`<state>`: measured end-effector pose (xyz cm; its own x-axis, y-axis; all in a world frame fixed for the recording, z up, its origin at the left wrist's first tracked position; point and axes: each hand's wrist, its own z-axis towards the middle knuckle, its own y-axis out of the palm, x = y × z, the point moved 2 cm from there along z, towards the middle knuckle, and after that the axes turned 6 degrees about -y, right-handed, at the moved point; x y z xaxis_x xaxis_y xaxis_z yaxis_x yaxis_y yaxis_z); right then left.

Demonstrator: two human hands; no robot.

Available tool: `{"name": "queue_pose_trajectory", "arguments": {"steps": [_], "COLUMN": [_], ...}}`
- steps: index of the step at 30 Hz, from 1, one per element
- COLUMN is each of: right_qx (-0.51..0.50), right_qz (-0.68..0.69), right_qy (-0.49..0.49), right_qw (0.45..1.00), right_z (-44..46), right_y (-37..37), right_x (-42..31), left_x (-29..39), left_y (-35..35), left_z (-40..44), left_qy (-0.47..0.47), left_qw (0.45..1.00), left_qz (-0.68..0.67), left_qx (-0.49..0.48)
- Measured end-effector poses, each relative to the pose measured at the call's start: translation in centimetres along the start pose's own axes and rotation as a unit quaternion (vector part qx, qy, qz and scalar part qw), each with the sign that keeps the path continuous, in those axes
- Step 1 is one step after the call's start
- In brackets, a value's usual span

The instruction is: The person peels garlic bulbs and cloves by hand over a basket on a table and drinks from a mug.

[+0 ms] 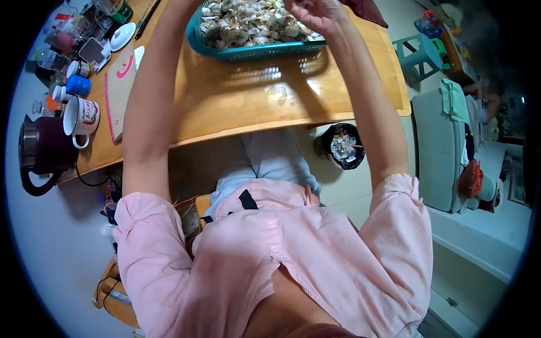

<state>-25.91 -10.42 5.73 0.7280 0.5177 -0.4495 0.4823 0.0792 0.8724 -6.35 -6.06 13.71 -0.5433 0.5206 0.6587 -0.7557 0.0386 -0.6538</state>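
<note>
A teal plastic basket stands at the far side of the wooden table, heaped with pale and brownish pieces that look like shells or peels. Over its right side is my right hand, its fingers bent and partly cut off by the top edge of the frame; what it holds, if anything, cannot be made out. My left forearm reaches up along the basket's left side, and almost all of my left hand lies beyond the top edge, its fingers hidden.
On the left of the table are an enamel mug, a dark kettle, a blue-lidded jar and a flat paper bag. A black-lined bin stands below the front edge. A teal stool and a couch are at right.
</note>
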Motion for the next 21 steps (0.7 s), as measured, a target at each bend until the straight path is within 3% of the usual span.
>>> {"name": "queue_pose_trajectory", "arguments": {"steps": [1, 3, 4, 5, 6, 7, 8, 10, 13, 17, 19, 21], "right_qx": [-0.038, -0.005, -0.028, -0.051, 0.023, 0.024, -0.013, -0.08, -0.073, -0.041, -0.014, -0.029], "right_qz": [0.015, -0.015, -0.119, -0.221, -0.313, -0.311, -0.378, -0.525, -0.561, -0.667, -0.662, -0.804], "right_qy": [0.059, -0.001, -0.01, -0.019, -0.026, -0.028, -0.013, 0.002, 0.071, -0.102, -0.097, -0.104], "right_qw": [0.997, 1.0, 0.992, 0.974, 0.949, 0.95, 0.926, 0.847, 0.822, 0.737, 0.743, 0.584], "right_z": [0.5, -0.5, -1.0, -2.1, -3.2, -3.2, -3.0, -4.5, -8.1, -6.8, -4.9, -3.4], "right_y": [-0.7, -0.5, -1.0, 0.0, 0.5, -0.4, -2.0, -1.1, 1.6, 1.5, 0.6, 0.8], "right_x": [-0.7, -1.4, -2.1, -2.1, -1.9, -2.1, -2.2, -1.7, 0.7, -1.5, -1.0, 0.5], "left_x": [-0.8, -1.6, -0.9, 0.0, 0.1, 1.1, 1.5, 2.4, 4.0, 7.4, 8.2, 8.2], "left_y": [-0.6, -0.9, -0.5, 0.4, 1.2, 2.1, 2.6, 3.4, 2.9, 3.5, 4.3, 4.5], "left_z": [-1.0, -2.5, -3.6, -5.3, -6.8, -8.4, -10.1, -12.3, -14.9, -18.7, -20.1, -20.8], "left_qy": [-0.052, -0.153, -0.133, 0.037, -0.032, -0.048, 0.036, 0.068, 0.085, 0.077, 0.065, 0.052], "left_qw": [0.998, 0.985, 0.977, 0.99, 0.98, 0.982, 0.982, 0.974, 0.97, 0.979, 0.982, 0.983], "left_qz": [0.022, 0.066, 0.158, 0.129, 0.149, 0.117, 0.141, 0.209, 0.223, 0.178, 0.174, 0.173], "left_qx": [-0.016, -0.042, -0.05, -0.051, -0.129, -0.142, -0.118, -0.048, -0.045, -0.061, -0.047, -0.031]}}
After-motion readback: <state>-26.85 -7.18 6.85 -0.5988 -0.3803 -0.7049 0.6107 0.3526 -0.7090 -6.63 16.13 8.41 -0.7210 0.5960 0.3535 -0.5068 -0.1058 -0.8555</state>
